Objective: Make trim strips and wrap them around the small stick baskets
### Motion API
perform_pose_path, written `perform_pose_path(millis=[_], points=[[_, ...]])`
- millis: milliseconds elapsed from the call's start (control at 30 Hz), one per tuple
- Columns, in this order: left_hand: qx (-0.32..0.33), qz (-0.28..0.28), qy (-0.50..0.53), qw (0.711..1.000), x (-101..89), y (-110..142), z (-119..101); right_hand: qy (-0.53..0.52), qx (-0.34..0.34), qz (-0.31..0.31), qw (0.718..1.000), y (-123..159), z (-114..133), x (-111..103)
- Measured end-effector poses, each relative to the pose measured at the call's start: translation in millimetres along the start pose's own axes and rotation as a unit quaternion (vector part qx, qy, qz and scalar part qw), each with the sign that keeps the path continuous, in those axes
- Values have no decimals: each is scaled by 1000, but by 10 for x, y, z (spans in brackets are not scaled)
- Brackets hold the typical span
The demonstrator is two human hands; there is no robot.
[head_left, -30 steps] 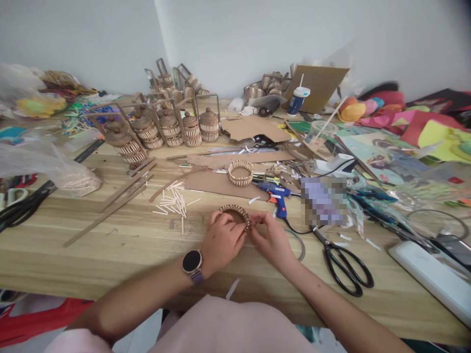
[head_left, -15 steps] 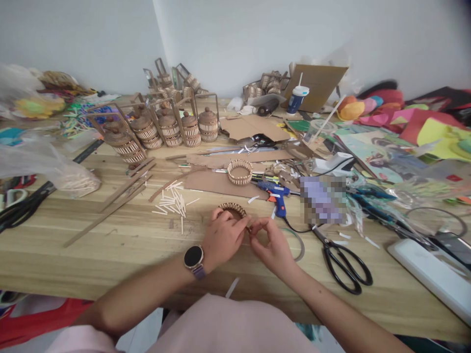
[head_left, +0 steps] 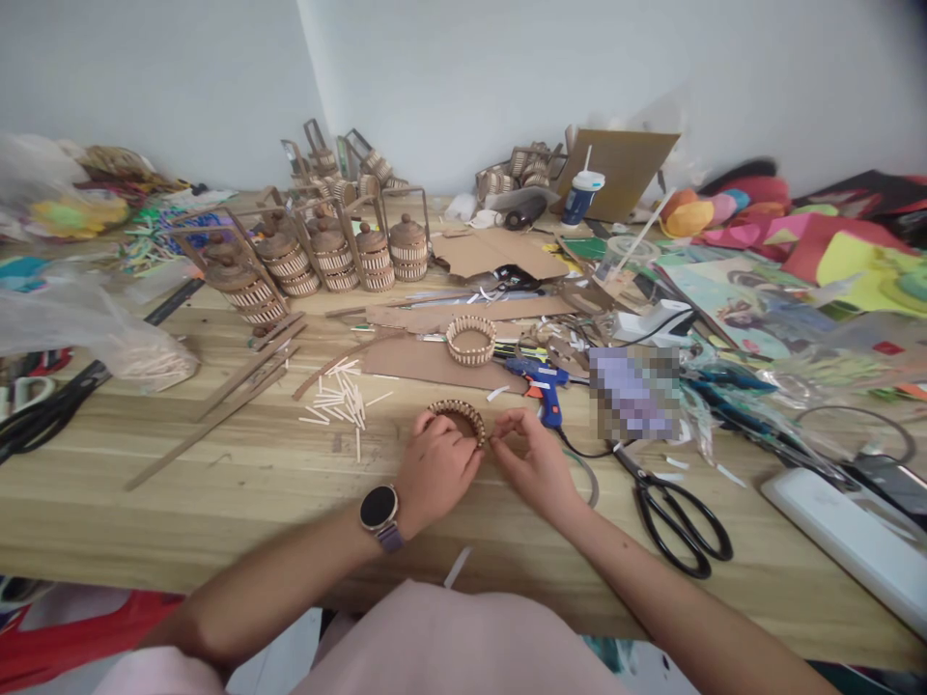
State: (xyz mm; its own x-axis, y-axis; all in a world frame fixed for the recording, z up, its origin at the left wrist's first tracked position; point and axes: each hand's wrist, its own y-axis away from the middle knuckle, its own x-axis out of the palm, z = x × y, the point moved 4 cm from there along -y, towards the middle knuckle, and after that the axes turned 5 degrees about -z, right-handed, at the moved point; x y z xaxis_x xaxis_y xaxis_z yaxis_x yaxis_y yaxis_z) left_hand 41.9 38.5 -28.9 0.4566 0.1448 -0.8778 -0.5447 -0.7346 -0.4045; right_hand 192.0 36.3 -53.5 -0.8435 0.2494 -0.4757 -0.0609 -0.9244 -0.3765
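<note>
My left hand (head_left: 438, 475) is closed over the near left side of a small round basket ring (head_left: 469, 411), made of brown strips and pale sticks, just above the table. The hand covers part of its wall. At the ring's right edge, my right hand (head_left: 534, 465) has thumb and fingertips pinched together; whatever lies between them is too small to make out. Beyond both hands, a second basket ring (head_left: 471, 355) sits on cardboard. A blue glue gun (head_left: 548, 386) lies to its right, and a pile of short pale sticks (head_left: 346, 398) lies left of my hands.
Black-handled scissors (head_left: 681, 521) lie right of my right arm. Several finished lidded baskets (head_left: 335, 256) with tall handles stand at the back left. A white-lidded cup (head_left: 581, 201), a cardboard sheet (head_left: 499, 253) and a white power strip (head_left: 844, 550) are also on the table.
My right fingertips have drawn slightly away from the ring's right edge. My left hand keeps its hold, its fingers a little more curled; the ring has barely moved.
</note>
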Motion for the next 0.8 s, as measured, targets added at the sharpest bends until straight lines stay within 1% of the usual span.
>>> perform_pose_path(millis=[200, 500, 633, 733, 800], points=[[17, -5, -3, 1000, 8, 3, -7, -4, -18, 35, 999, -85, 54, 15], [22, -3, -1, 1000, 21, 8, 0, 10, -43, 99, 994, -140, 67, 45], [24, -4, 2, 1000, 27, 10, -1, 31, -90, 151, 984, -211, 82, 40], [24, 0, 9, 1000, 14, 28, 1, 60, -133, 199, 969, -252, 113, 16], [22, 7, 8, 1000, -22, 46, 7, 81, -157, 219, 960, -261, 141, -18]])
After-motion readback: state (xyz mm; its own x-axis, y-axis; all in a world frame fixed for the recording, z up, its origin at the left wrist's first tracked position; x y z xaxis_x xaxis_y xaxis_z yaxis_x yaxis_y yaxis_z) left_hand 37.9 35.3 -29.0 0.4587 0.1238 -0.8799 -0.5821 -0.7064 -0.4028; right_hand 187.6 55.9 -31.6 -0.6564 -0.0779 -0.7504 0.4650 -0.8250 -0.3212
